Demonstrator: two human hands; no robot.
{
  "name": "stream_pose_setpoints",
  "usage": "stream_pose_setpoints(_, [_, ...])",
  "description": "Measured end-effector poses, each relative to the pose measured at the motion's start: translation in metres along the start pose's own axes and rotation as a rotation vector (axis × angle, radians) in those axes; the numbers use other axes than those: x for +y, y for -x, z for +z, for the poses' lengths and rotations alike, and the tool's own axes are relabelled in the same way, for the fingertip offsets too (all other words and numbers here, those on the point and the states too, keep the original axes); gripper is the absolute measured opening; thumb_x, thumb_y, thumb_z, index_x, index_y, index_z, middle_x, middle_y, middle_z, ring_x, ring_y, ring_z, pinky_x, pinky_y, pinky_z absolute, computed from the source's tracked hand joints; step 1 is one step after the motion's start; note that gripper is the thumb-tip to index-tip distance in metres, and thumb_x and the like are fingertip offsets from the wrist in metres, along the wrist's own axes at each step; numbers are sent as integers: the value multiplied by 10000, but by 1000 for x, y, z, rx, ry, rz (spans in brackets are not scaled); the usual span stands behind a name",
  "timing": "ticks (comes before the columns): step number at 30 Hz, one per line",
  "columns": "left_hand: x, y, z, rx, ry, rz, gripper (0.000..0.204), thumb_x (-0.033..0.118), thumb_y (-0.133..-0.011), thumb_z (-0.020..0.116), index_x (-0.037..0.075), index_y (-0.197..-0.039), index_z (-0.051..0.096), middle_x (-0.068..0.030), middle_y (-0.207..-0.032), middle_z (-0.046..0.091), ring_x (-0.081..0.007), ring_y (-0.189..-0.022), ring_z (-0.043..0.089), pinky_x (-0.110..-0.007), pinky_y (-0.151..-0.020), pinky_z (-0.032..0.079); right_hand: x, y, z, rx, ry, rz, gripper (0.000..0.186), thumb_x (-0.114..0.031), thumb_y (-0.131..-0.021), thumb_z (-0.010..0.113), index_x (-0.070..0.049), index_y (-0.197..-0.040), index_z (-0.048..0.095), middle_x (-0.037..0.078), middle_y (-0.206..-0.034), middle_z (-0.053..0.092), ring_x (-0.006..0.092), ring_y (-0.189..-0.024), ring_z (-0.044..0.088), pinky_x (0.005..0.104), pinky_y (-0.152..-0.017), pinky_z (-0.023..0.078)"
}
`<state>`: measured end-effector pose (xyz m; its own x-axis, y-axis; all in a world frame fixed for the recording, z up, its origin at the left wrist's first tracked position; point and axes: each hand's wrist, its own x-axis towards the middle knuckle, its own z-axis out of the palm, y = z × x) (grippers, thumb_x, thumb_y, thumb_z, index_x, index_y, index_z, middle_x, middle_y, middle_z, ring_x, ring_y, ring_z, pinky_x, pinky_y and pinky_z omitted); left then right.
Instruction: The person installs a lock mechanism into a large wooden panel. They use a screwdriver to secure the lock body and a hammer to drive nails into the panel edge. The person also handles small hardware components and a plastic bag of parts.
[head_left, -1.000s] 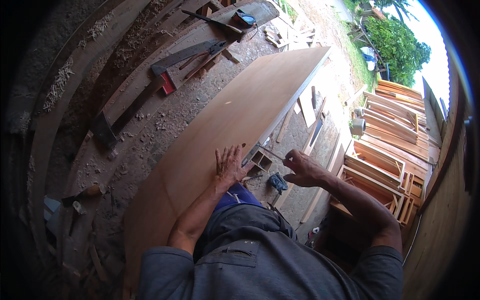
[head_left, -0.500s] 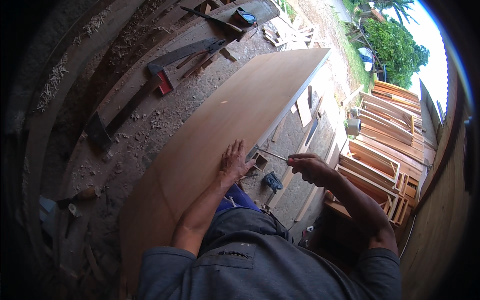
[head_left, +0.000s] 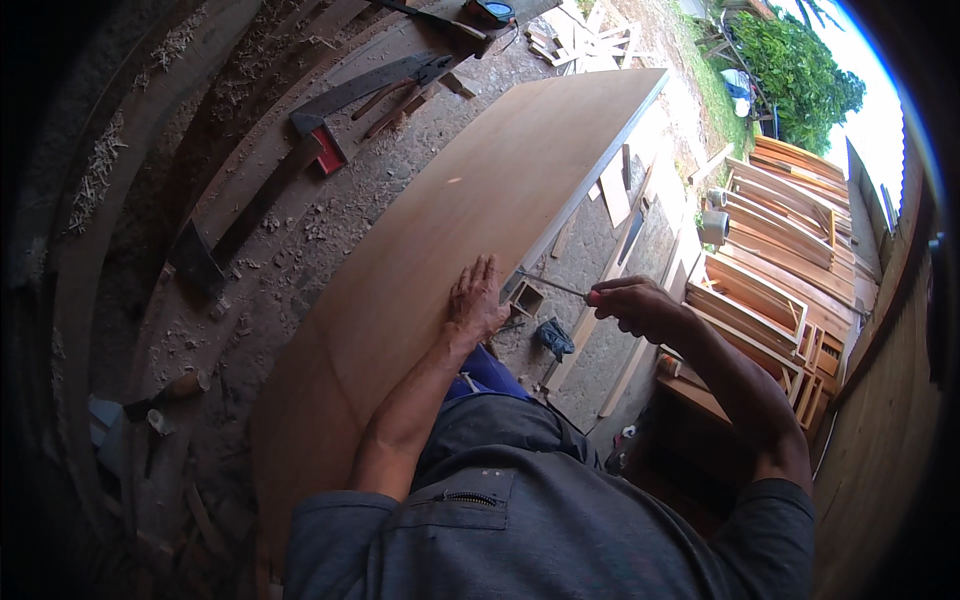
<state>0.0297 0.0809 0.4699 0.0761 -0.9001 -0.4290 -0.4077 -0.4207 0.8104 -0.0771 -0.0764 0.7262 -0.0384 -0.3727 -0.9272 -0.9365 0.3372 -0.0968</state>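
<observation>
A large pale wooden panel, perhaps a door, stretches diagonally across the middle, one long narrow edge facing right. My left hand lies flat on its broad face beside that edge, fingers extended. In my right hand, off to the right of the panel, is what looks like a screwdriver; its handle is mostly hidden by my fingers. The thin metal shaft points left, and its tip meets the panel's edge close to my left hand. What the tip touches is too small to make out.
On a workbench at left lie a hand saw, a try square with a red part and wood shavings. Wooden frames are stacked at right. Timber strips and a dark crumpled bag lie on the floor.
The whole view has shifted slightly, so the bench tools sit higher in it. Both hands keep nearly the same pose, with the screwdriver tip still at the panel's edge.
</observation>
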Motion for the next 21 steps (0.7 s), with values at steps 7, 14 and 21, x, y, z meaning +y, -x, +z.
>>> stream_pose_setpoints(7, [-3, -6, -17, -16, -10, 16, 928, 325, -818, 719, 55, -1580, 263, -218, -1617, 312, -430, -1458, 351, -509, -1193, 327, 21, 8, 40, 307, 1048, -656, 397, -185, -901, 652, 31, -1227, 583, 178, -938, 680, 250, -751, 678, 407, -608, 539])
stream_pose_setpoints(14, [0, 0, -17, -35, -13, 14, 925, 318, -813, 718, 53, -1577, 269, -222, -1613, 319, -436, -1458, 348, -501, -1198, 323, 12, 18, 46, 317, 1473, -704, 398, -178, -931, 640, 16, -1275, 599, 122, -902, 673, 185, -617, 632, 340, -488, 491])
stream_pose_setpoints(21, [-4, -9, -23, -5, 6, 48, 932, 298, -802, 713, 43, -1577, 263, -213, -1623, 303, -428, -1465, 343, -497, -1200, 320, 12, 4, 34, 186, 299, -401, 528, -267, -878, 711, 3, -1305, 560, 125, -994, 691, 251, -814, 670, 396, -667, 532])
